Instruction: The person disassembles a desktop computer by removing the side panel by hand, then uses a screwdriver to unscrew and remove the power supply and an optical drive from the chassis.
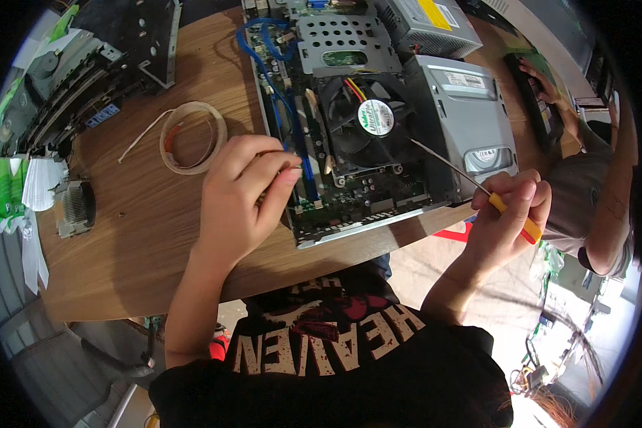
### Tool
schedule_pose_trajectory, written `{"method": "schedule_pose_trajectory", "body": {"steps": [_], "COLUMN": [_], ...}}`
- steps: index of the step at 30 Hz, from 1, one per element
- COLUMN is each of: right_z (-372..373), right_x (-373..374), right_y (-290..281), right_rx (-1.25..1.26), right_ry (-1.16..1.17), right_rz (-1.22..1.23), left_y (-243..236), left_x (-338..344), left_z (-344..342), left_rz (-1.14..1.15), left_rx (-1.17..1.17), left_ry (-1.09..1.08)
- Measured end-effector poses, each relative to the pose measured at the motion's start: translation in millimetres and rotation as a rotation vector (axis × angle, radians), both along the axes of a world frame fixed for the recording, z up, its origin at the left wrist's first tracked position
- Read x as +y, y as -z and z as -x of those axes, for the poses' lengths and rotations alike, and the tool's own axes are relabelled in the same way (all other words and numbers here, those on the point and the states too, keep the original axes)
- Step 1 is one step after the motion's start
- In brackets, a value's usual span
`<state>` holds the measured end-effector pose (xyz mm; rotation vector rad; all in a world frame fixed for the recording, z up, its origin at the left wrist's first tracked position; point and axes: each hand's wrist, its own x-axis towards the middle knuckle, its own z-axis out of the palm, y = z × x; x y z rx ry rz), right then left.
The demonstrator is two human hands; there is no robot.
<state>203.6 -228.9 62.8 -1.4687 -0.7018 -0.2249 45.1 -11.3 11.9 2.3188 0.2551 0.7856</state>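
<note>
An opened desktop computer (342, 227) lies on the wooden table in front of me, its green circuit board exposed. My left hand (239, 192) is over the board's left edge, thumb and fingers pinched together; whether a small part is between them cannot be made out. Blue memory slots (310, 178) run just beside those fingertips. At the right front corner, my right hand (510, 214) grips a screwdriver (498, 203) with a yellow and red handle. Its thin shaft slants up and left, the tip over the right edge of the black cooling fan (367, 121).
A metal drive (464, 107) sits right of the fan, with a power supply (431, 28) behind. Blue cables (253, 46) loop over the board's far left. Leftward lie a tape roll (217, 128), a heat sink (75, 207) and computer parts (64, 85). Another person (585, 207) works at right.
</note>
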Motion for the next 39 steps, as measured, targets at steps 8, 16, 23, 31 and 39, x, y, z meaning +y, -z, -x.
{"method": "schedule_pose_trajectory", "body": {"steps": [8,16,23,31,39], "right_z": [-28.2,-46.3,-54.0,-52.7,-26.5], "right_x": [-30.8,-79.9,-87.5,-92.3,-94.9], "right_y": [-3.1,-2.5,8.9,7.4,6.5], "right_rx": [-0.019,0.260,0.595,0.522,0.634], "right_ry": [0.056,-0.351,-0.519,-0.475,-0.453], "right_rz": [-0.125,-0.189,-0.444,-0.366,-0.390], "left_y": [-7.3,-17.5,5.1,9.3,13.3], "left_x": [0.8,-44.5,-63.6,-59.4,-57.4], "left_z": [0.3,37.4,36.0,42.2,40.3], "left_rz": [0.003,0.311,0.305,0.241,0.221], "left_rx": [-0.089,-0.077,-0.223,-0.134,-0.159], "left_ry": [-0.097,0.158,-0.060,-0.133,-0.082]}}
